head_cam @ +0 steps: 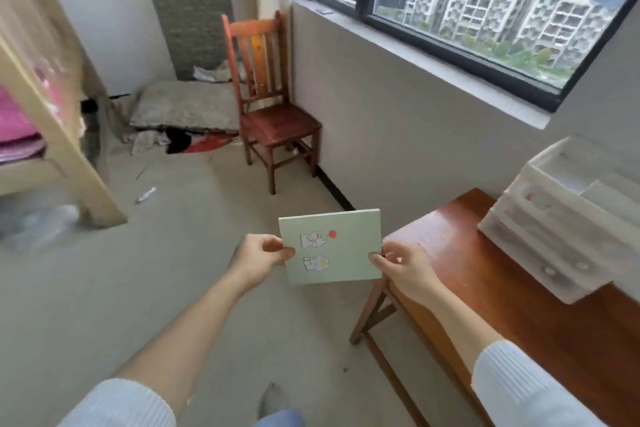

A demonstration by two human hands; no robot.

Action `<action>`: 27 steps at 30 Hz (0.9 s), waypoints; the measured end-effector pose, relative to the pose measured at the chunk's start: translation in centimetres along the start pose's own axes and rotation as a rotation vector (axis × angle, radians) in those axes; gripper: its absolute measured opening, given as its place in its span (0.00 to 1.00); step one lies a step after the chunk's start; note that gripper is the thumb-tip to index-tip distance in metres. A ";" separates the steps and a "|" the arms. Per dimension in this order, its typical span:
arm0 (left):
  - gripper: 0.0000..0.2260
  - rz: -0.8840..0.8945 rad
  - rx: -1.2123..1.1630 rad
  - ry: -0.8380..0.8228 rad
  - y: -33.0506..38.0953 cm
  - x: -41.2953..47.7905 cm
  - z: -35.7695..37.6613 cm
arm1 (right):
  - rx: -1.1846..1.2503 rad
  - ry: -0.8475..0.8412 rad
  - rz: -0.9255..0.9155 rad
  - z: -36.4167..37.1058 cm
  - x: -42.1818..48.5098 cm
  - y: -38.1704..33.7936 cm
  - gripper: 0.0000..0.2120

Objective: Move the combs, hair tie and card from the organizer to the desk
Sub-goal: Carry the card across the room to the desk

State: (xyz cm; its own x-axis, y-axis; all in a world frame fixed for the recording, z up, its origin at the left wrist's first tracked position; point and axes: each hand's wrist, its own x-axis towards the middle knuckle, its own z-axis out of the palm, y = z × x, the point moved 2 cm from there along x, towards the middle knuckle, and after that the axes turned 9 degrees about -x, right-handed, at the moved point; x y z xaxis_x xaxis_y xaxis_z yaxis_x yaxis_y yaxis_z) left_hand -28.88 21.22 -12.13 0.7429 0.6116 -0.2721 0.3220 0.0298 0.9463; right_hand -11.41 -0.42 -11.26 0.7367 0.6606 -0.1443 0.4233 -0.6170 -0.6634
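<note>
A pale green card [341,246] with small cartoon stickers is held up in the air, left of the desk's near corner. My left hand [258,255] pinches its left edge and my right hand [403,270] pinches its right edge. The white plastic organizer [568,218], a stack of shallow drawers, stands on the reddish wooden desk [485,295] at the right. Combs and a hair tie are not visible; the drawers' contents are too blurred to tell.
A red wooden chair [273,107] stands in the corner under the window [485,3]. A light wooden frame [59,135] with pink cloth is at the left. Rubble and cloth lie on the floor [173,270] behind.
</note>
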 end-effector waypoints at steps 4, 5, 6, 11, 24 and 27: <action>0.02 -0.008 -0.060 0.271 -2.1 -6.0 -11.0 | -0.061 -0.145 -0.179 6.5 0.9 -9.8 0.09; 0.02 -0.006 -0.071 0.331 -2.5 -7.5 -13.7 | -0.074 -0.175 -0.229 8.2 1.0 -12.6 0.09; 0.02 0.001 -0.078 0.386 -2.9 -9.0 -16.5 | -0.084 -0.201 -0.281 9.9 1.1 -15.6 0.09; 0.06 0.030 -0.094 0.635 -5.8 -17.2 -31.3 | -0.119 -0.311 -0.507 20.7 0.0 -30.9 0.11; 0.06 -0.121 -0.050 1.112 -16.9 -41.1 -67.5 | -0.105 -0.670 -0.782 56.0 -12.8 -64.6 0.17; 0.05 -0.096 -0.075 1.213 -18.4 -44.7 -73.7 | -0.148 -0.707 -0.857 60.7 -15.2 -72.0 0.17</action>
State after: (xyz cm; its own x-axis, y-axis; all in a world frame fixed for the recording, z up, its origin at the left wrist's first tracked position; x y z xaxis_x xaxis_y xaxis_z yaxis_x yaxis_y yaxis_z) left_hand -111.24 51.62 -4.53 -0.3247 0.9450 -0.0394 0.2813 0.1363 0.9499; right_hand -85.05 59.89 -5.87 -0.2737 0.9568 -0.0979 0.7402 0.1446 -0.6567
